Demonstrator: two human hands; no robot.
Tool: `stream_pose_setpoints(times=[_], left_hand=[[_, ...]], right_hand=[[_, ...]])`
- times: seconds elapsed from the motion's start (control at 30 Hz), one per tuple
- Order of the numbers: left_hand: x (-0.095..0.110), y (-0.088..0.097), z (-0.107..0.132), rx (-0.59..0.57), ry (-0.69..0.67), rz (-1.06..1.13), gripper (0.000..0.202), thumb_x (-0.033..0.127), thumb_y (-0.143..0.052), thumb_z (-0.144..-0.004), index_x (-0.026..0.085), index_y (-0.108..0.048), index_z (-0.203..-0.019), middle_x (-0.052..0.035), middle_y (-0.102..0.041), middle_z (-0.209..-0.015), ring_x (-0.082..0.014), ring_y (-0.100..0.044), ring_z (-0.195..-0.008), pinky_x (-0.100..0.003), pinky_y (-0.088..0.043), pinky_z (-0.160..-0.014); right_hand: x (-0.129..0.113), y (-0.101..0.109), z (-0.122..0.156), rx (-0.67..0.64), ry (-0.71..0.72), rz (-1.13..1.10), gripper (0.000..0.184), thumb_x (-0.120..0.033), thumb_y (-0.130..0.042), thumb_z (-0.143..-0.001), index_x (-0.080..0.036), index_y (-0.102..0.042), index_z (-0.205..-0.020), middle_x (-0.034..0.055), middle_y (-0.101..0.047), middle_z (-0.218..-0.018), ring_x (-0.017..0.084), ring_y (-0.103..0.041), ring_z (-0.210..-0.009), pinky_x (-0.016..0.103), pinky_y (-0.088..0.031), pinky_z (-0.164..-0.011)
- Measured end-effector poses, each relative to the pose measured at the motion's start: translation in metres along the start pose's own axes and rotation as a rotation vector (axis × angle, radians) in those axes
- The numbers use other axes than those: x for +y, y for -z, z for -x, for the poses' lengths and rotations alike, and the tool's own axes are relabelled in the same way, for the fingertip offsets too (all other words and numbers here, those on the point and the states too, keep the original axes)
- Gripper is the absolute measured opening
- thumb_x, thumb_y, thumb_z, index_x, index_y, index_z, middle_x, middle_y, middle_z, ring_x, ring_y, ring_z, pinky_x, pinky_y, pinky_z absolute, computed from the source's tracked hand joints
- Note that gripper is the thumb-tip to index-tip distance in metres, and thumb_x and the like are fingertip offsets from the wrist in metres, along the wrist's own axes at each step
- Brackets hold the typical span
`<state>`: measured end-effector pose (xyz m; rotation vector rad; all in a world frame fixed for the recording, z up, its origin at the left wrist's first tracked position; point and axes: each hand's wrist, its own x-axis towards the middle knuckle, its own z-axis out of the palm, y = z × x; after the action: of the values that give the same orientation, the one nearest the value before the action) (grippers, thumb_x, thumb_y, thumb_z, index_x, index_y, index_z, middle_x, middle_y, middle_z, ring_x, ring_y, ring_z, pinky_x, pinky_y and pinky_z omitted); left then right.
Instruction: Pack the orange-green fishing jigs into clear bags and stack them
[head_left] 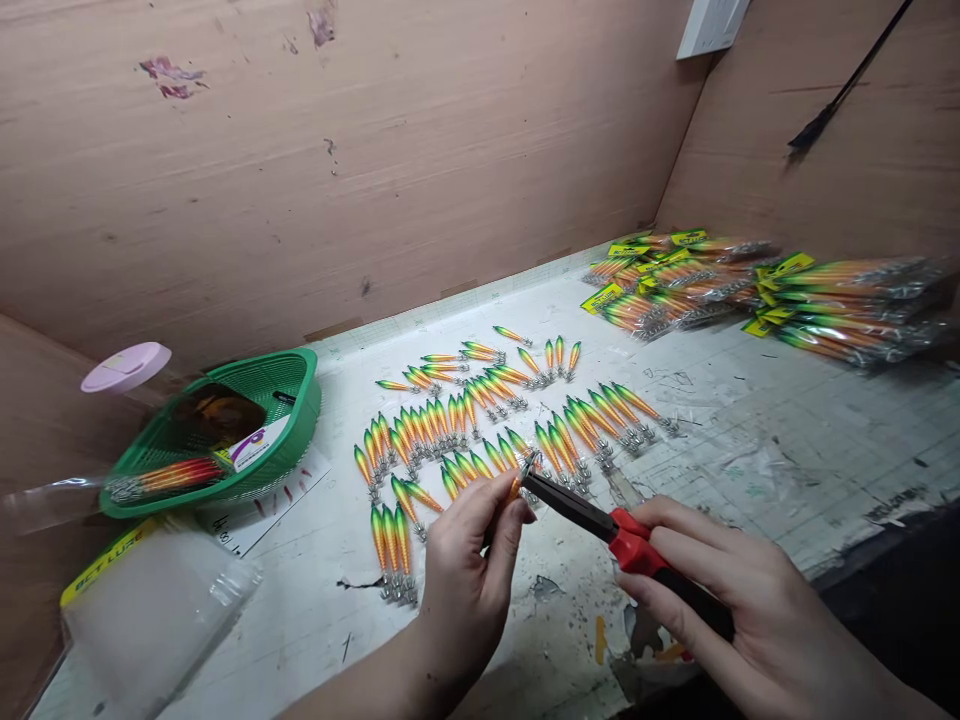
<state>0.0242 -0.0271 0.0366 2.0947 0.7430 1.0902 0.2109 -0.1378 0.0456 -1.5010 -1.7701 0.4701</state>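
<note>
My left hand (472,550) pinches a small fishing lure (514,489), most of it hidden by the fingers. Its metal hook end points up and to the right. My right hand (720,580) is wrapped round long-nose pliers (574,508) with red and black handles. The plier tips meet the hook end of the held lure; whether they grip a prong I cannot tell. Beyond both hands lie rows of green, yellow and orange lures (450,420) with silver hook crowns. A small group of lures (390,545) rests just left of my left hand.
At left stands a green basket (304,440) holding a bagged set of lures (176,475). A pink lid (126,367) is behind it, a clear plastic bag (154,610) in front. Packed lure bags (690,275) are piled at the back right. Wooden walls (375,150) enclose the worktable (720,430).
</note>
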Motion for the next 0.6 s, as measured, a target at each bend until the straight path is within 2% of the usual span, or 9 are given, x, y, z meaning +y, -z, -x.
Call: stream_pose_setpoints(times=[0.17, 0.37, 0.43, 0.5, 0.6], left_hand=[[-0.006, -0.006, 0.003, 0.104, -0.166, -0.088, 0.029, 0.001, -0.054, -0.086, 0.014, -0.063, -0.111, -0.0036, -0.066, -0.08, -0.0107, -0.063, -0.071, -0.017, -0.05, -0.066], [-0.01, -0.009, 0.007, 0.097, -0.162, -0.099, 0.031, 0.001, -0.055, -0.086, 0.015, -0.064, -0.112, -0.0051, -0.067, -0.083, -0.0125, -0.064, -0.073, -0.019, -0.051, -0.067], [-0.011, -0.009, 0.008, 0.048, -0.1, -0.06, 0.028, 0.005, -0.054, -0.088, 0.017, -0.065, -0.11, -0.0034, -0.066, -0.08, -0.0123, -0.064, -0.071, -0.019, -0.051, -0.067], [-0.013, -0.006, 0.008, -0.004, 0.027, 0.003, 0.023, 0.012, -0.053, -0.091, 0.019, -0.067, -0.107, -0.0019, -0.065, -0.077, -0.0126, -0.063, -0.069, -0.02, -0.05, -0.064], [-0.016, 0.002, 0.004, 0.039, 0.281, 0.105, 0.023, 0.029, -0.052, -0.094, 0.02, -0.067, -0.108, -0.0022, -0.064, -0.076, -0.0139, -0.061, -0.067, -0.022, -0.049, -0.06]], right_hand=[[0.004, -0.001, 0.002, -0.004, 0.018, 0.032, 0.013, -0.021, -0.05, -0.093, -0.022, -0.059, -0.084, 0.0052, -0.061, -0.087, 0.016, -0.062, -0.082, 0.023, -0.054, -0.07], [0.009, -0.006, 0.004, 0.006, 0.057, 0.01, 0.015, -0.018, -0.051, -0.092, -0.022, -0.059, -0.081, 0.0039, -0.06, -0.077, 0.015, -0.061, -0.071, 0.023, -0.051, -0.062], [0.01, -0.009, 0.007, 0.02, 0.052, -0.012, 0.016, -0.019, -0.051, -0.092, -0.021, -0.058, -0.079, 0.0032, -0.059, -0.074, 0.015, -0.061, -0.068, 0.023, -0.05, -0.059], [0.014, -0.011, 0.011, 0.028, 0.034, -0.019, 0.018, -0.022, -0.05, -0.093, -0.021, -0.056, -0.076, 0.003, -0.059, -0.072, 0.015, -0.06, -0.067, 0.024, -0.049, -0.058], [0.041, -0.005, 0.013, 0.053, -0.058, 0.087, 0.025, -0.028, -0.046, -0.096, -0.021, -0.055, -0.074, 0.0024, -0.058, -0.073, 0.015, -0.06, -0.068, 0.024, -0.049, -0.06]])
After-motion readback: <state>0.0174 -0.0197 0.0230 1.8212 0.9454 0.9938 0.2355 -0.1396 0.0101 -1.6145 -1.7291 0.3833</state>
